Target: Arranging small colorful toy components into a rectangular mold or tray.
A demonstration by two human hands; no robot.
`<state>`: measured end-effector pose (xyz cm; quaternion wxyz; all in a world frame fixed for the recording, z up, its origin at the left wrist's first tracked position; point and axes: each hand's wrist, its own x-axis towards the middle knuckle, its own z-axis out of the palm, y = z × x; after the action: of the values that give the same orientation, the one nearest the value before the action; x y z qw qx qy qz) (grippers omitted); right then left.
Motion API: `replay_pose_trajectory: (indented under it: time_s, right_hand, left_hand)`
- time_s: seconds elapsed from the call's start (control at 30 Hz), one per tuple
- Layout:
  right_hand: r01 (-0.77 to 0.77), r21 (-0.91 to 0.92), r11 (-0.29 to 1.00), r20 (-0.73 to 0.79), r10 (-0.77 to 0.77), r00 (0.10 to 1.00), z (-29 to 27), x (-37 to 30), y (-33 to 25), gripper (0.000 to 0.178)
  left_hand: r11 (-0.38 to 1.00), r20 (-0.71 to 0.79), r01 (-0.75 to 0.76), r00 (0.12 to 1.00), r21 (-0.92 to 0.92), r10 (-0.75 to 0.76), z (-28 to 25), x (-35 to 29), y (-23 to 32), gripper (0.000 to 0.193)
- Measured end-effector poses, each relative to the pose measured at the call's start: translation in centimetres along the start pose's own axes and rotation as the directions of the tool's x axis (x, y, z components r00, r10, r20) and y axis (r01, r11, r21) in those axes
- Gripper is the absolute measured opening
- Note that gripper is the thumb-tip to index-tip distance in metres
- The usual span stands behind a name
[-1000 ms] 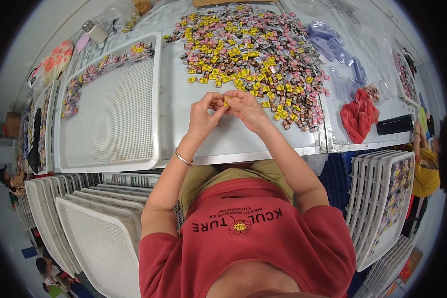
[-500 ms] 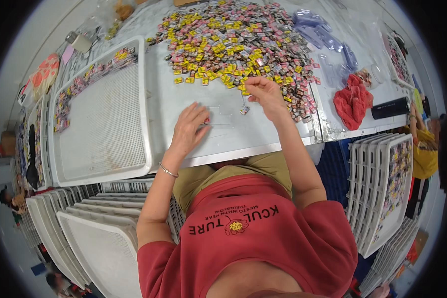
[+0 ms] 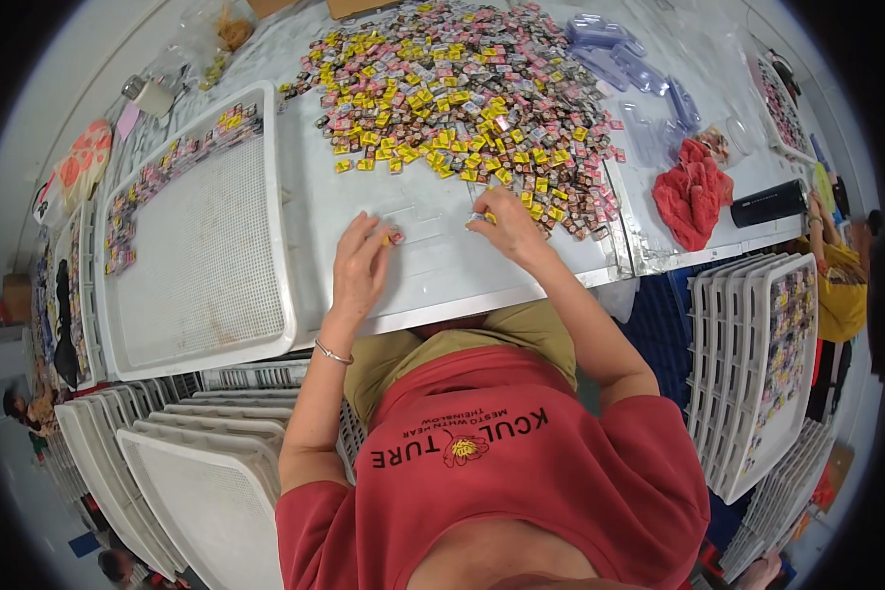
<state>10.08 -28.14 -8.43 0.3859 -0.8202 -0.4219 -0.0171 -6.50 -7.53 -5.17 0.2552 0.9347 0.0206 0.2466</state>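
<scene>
A wide pile of tiny printed rectangular blocks (image 3: pixel 442 98) in yellow, pink, black and grey covers the far half of the white table. My left hand (image 3: pixel 361 267) is closed over the near part, with a small reddish block (image 3: pixel 395 237) between thumb and fingers. To the right, just in front of the pile's near edge, my right hand (image 3: pixel 509 228) pinches a small pale block (image 3: pixel 475 220); the fingers partly hide it. Faint clear outlines, perhaps transparent plastic pieces (image 3: pixel 418 224), show on the tabletop between both hands.
A white mesh tray (image 3: pixel 206 256) at the left bears rows of blocks along its far and left edges. At right lie a red cloth (image 3: pixel 691 197), a black cylinder (image 3: pixel 769 204) and clear plastic shells (image 3: pixel 615 59). Stacked trays (image 3: pixel 752 374) flank me; another person (image 3: pixel 841 295) stands far right.
My right hand has come nearer and slightly left, away from the pile. My left hand has shifted a little left, its fingers drawn closer together, with the reddish block still at them.
</scene>
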Motion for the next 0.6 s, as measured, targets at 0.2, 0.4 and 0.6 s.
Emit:
replay_pose_trajectory:
  time_s: [0.2,0.4,0.6]
  right_hand:
    - [-0.64,0.516,0.569,0.462,0.443,0.768,-1.6,1.1,-1.6,0.011]
    - [-0.439,0.817,0.374,0.42,0.136,0.897,-0.4,4.1,-5.4,0.011]
    - [-0.415,0.841,0.347,0.419,0.068,0.905,0.9,4.2,-7.7,0.016]
  left_hand:
    - [0.909,-0.215,0.328,0.898,-0.258,-0.385,-2.5,0.2,-1.5,0.018]
    - [0.188,0.409,0.571,0.745,-0.799,-0.527,-1.1,2.4,0.6,0.022]
    - [-0.274,0.549,0.476,0.738,-0.836,-0.393,0.4,3.0,0.2,0.022]
